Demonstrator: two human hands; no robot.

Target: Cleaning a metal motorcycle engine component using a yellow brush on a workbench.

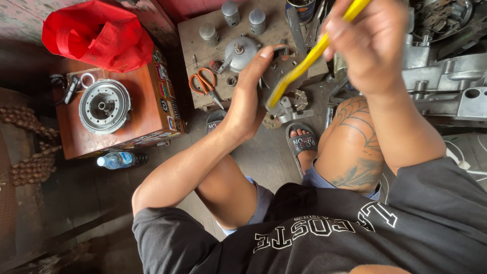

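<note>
My left hand (249,96) grips a grey metal engine part (282,76) and holds it up in front of me, thumb along its top edge. My right hand (373,43) is closed around a yellow-handled tool (304,63) whose lower end rests against the face of that part. I sit low, knees apart, with one sandalled foot (303,142) on the concrete floor below the part.
A wooden board (203,45) ahead carries orange scissors (204,82), metal cylinders and a domed cover. A brown box (144,111) at left bears a round finned hub (104,105) and red bag (99,34). A water bottle (120,160) lies below. An engine casing (446,81) stands right.
</note>
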